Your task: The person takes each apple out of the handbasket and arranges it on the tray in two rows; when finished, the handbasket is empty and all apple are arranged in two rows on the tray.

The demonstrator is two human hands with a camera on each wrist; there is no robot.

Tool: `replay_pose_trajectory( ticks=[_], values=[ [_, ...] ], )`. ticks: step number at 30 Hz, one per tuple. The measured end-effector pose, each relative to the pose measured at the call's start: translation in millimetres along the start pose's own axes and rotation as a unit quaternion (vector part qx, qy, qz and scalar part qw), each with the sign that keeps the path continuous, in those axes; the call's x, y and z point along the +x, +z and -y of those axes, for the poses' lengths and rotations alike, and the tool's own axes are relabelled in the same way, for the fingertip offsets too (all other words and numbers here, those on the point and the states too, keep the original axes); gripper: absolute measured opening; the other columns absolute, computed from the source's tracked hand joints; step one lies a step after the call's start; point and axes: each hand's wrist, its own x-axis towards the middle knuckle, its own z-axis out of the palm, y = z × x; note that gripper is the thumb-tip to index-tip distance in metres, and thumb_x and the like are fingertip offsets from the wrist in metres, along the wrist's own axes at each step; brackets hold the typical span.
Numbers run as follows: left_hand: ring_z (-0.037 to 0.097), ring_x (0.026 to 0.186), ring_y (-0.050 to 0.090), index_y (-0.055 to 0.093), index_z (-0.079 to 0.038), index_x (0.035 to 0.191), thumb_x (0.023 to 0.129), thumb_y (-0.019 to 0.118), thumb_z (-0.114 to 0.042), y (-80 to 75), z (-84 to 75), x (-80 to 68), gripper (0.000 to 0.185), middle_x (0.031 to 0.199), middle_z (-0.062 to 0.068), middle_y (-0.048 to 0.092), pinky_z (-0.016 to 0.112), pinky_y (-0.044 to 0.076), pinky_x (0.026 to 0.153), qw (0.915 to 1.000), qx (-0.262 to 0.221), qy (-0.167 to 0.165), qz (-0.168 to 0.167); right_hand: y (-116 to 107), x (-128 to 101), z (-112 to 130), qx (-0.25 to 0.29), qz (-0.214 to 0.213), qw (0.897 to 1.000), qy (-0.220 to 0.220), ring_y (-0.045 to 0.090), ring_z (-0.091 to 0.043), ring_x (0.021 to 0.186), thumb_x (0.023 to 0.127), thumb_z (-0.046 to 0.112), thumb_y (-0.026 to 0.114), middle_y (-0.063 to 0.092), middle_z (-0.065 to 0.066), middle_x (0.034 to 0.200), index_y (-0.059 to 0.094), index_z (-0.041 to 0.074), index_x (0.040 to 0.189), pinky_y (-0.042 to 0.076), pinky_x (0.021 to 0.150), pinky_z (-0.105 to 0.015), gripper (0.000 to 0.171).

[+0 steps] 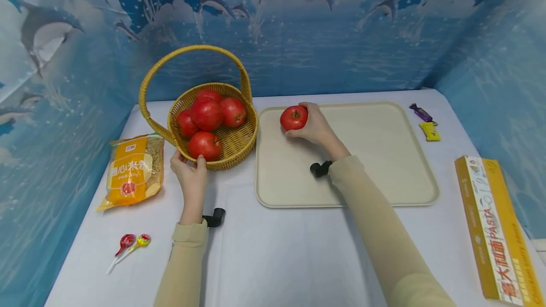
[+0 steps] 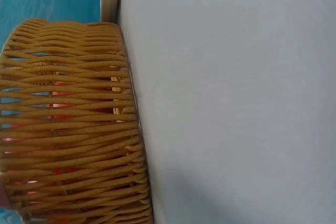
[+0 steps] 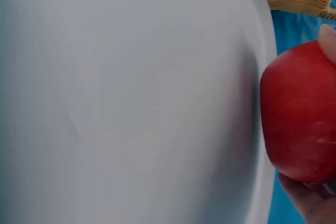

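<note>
My right hand (image 1: 314, 127) holds a red apple (image 1: 293, 118) between thumb and fingers over the left part of the beige tray (image 1: 367, 155). In the right wrist view the apple (image 3: 302, 114) stands just off the tray surface, with a shadow beside it. To the left, a yellow wicker basket (image 1: 232, 161) with a tall handle contains several red apples (image 1: 206, 114). My left hand (image 1: 190, 174) grips the basket's front rim, thumb on top and fingers at the outside. The basket wall (image 2: 68, 124) fills the left side of the left wrist view.
An orange noodle bag (image 1: 133, 169) lies left of the basket, with two lollipops (image 1: 132, 245) nearer the front. Right of the tray are a purple candy (image 1: 421, 112), a yellow candy (image 1: 430, 131) and a long pasta box (image 1: 496, 231). A blue dolphin-print curtain (image 1: 324, 51) encloses the table.
</note>
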Motion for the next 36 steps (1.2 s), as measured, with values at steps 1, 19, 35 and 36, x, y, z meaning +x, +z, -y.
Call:
replay_pose_trajectory(
  ticks=[1,19,35,36],
  values=[
    [0.028,0.137,0.035,0.021,0.002,0.146,0.093,0.055,-0.001,-0.1,-0.1,0.2,0.063,0.148,0.019,0.020,0.042,0.042,0.111,1.0000,0.000,0.001,0.000,0,0,-2,0.003,0.005,1.000,0.007,0.041,-0.033,0.133,0.074,0.030,0.084,0.039,-0.015,0.148,0.029,0.004,0.149,0.048,0.102,-0.053,0.097],
    [0.027,0.137,0.033,0.020,0.000,0.147,0.094,0.055,-0.005,-0.2,-0.1,4.1,0.064,0.147,0.018,0.022,0.040,0.042,0.110,0.9999,0.012,-0.011,0.004,-19,-4,18,-0.009,0.012,1.000,-0.003,0.026,-0.034,0.146,0.080,0.044,0.079,0.026,-0.010,0.161,0.025,0.015,0.156,0.039,0.109,-0.059,0.098],
    [0.028,0.135,0.034,0.021,0.000,0.146,0.093,0.056,-0.004,1.0,2.8,5.2,0.064,0.146,0.019,0.023,0.042,0.043,0.109,1.0000,0.003,-0.005,-0.004,56,-2,132,0.086,0.041,0.993,-0.067,0.053,-0.025,0.126,0.087,0.052,0.068,0.049,-0.006,0.144,0.044,0.012,0.145,0.049,0.101,-0.039,0.075],
    [0.028,0.135,0.034,0.021,0.000,0.146,0.093,0.056,-0.004,1.3,3.3,4.8,0.064,0.146,0.019,0.023,0.042,0.043,0.109,1.0000,0.002,-0.006,-0.004,66,-1,136,0.106,0.043,0.992,-0.050,0.053,-0.024,0.126,0.086,0.053,0.068,0.048,-0.006,0.145,0.043,0.011,0.145,0.048,0.102,-0.038,0.076]
  ],
)
